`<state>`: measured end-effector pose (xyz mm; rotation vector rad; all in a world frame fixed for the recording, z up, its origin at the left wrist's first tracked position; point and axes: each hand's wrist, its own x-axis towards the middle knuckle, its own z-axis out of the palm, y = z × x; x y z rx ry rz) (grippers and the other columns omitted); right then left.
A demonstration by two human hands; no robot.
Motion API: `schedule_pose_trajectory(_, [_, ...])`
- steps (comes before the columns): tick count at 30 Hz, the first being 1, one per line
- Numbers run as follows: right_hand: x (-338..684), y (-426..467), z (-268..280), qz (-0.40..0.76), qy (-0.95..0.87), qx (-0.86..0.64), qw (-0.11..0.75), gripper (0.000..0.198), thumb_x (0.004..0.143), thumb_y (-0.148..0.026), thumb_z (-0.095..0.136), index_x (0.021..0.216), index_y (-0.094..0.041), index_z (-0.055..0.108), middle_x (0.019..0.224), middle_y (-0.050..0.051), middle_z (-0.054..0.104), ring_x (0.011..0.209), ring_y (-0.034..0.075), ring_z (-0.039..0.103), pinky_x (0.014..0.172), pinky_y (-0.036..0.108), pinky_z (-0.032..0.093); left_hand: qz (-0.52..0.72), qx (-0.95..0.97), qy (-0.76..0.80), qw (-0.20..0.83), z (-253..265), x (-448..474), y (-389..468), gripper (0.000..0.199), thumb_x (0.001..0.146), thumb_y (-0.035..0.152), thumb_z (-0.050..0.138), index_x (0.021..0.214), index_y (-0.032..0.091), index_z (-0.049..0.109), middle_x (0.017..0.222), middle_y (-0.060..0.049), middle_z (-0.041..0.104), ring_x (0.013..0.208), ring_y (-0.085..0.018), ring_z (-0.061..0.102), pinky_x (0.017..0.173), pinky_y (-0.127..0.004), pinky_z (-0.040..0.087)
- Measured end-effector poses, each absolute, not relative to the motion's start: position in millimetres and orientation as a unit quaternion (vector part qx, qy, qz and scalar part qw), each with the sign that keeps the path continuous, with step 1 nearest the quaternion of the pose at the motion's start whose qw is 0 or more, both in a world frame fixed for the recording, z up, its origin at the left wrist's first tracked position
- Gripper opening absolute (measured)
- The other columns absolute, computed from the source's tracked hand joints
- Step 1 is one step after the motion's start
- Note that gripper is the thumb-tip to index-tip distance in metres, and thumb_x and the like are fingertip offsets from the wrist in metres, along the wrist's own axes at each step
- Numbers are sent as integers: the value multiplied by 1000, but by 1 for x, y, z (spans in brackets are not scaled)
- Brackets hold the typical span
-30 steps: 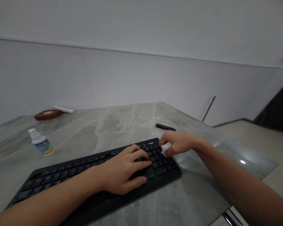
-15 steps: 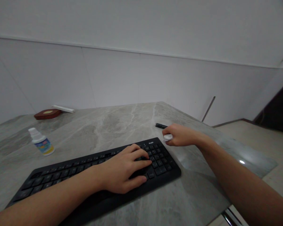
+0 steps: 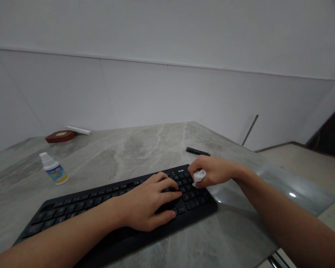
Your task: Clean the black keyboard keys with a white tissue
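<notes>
A black keyboard (image 3: 111, 204) lies at a slant on the grey marble-patterned table. Across its keys rests my left hand (image 3: 149, 203), fingers stretched out and apart, palm down, holding nothing. My right hand (image 3: 210, 171) is closed around a crumpled white tissue (image 3: 199, 176), part of which sticks out below the fingers. That hand is over the number pad at the keyboard's right end; whether the tissue touches the keys I cannot tell. Just behind my right hand lies a black pen (image 3: 197, 151).
To the left stands a small white spray bottle (image 3: 54, 169) with a colourful label. Farther back lie a reddish-brown box (image 3: 60, 136) and a flat white strip (image 3: 78, 130), near the pale wall (image 3: 139, 93). The marble-patterned table (image 3: 145, 141) ends at the right above a floor.
My right hand has moved toward me with the tissue, from beside the keyboard's far right corner to over the number pad. More of the pen now shows. My left hand stays on the keys.
</notes>
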<state>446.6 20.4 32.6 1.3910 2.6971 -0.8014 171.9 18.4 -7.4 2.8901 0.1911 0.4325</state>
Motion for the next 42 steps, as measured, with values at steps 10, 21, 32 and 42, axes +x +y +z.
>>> schedule_pose_trajectory(10, [448, 24, 32, -198, 845, 496, -22, 5, 72, -21, 63, 72, -17, 63, 67, -1, 60, 64, 14, 53, 60, 24, 36, 154, 980, 66, 107, -8, 171, 18, 42, 93, 29, 61, 131, 13, 61, 125, -15, 59, 115, -31, 51, 106, -49, 45])
schedule_pose_trajectory(21, [448, 23, 35, -137, 834, 534, 4, 6, 72, -19, 61, 74, -16, 65, 72, 3, 65, 68, 17, 56, 62, 26, 36, 148, 981, 67, 107, -7, 172, 18, 41, 94, 30, 59, 131, 13, 61, 126, -15, 59, 115, -31, 51, 107, -50, 45])
schedule_pose_trajectory(32, [448, 26, 31, -69, 813, 577, 34, 6, 71, -19, 60, 71, -16, 64, 70, 5, 65, 64, 17, 55, 56, 26, 31, 151, 980, 66, 108, -8, 172, 18, 41, 93, 29, 60, 131, 13, 61, 125, -15, 59, 115, -30, 51, 106, -49, 45])
schedule_pose_trajectory(42, [440, 22, 31, -174, 828, 532, 20, 24, 69, -20, 62, 90, -16, 74, 82, 5, 73, 74, 20, 63, 67, 27, 41, 148, 981, 67, 108, -7, 173, 18, 41, 94, 30, 59, 131, 14, 61, 126, -15, 59, 115, -30, 51, 107, -49, 44])
